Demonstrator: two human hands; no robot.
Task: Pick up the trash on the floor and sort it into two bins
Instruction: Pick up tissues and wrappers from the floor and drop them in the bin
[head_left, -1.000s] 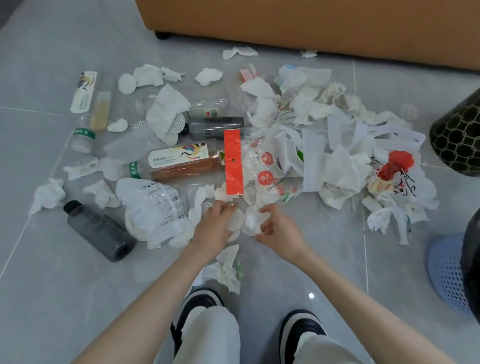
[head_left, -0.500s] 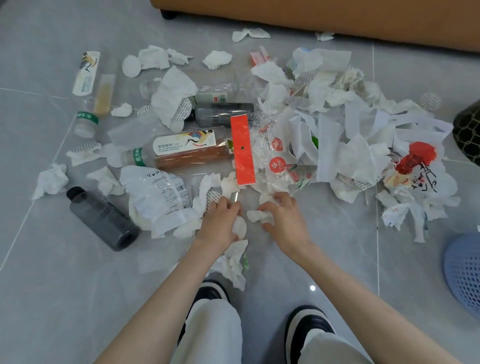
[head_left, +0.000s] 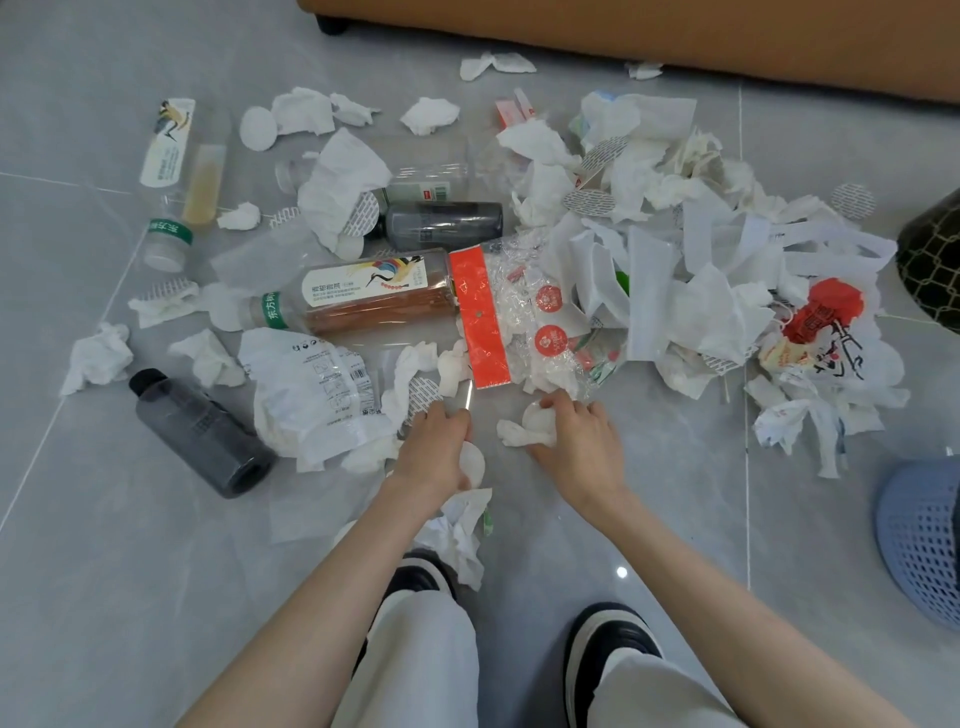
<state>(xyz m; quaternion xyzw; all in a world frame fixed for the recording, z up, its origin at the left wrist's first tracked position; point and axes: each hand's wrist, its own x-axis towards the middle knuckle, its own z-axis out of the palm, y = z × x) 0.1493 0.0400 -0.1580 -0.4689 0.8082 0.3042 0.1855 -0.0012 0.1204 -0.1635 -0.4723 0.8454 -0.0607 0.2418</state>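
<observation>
Hands barely shifted since half a second ago; right hand curls its fingers onto a crumpled tissue wad on the glossy grey floor, left hand clutches a flat round cotton pad. Crinkly clear wrap with red card strip, smooth dark bottle, perforated blue bin at right

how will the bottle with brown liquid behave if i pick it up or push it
The bottle holds brown liquid, so it is probably heavy for its size. It lies on its side on glossy tile, so a push may slide or roll it. The plastic looks rigid, possibly slick.
</observation>
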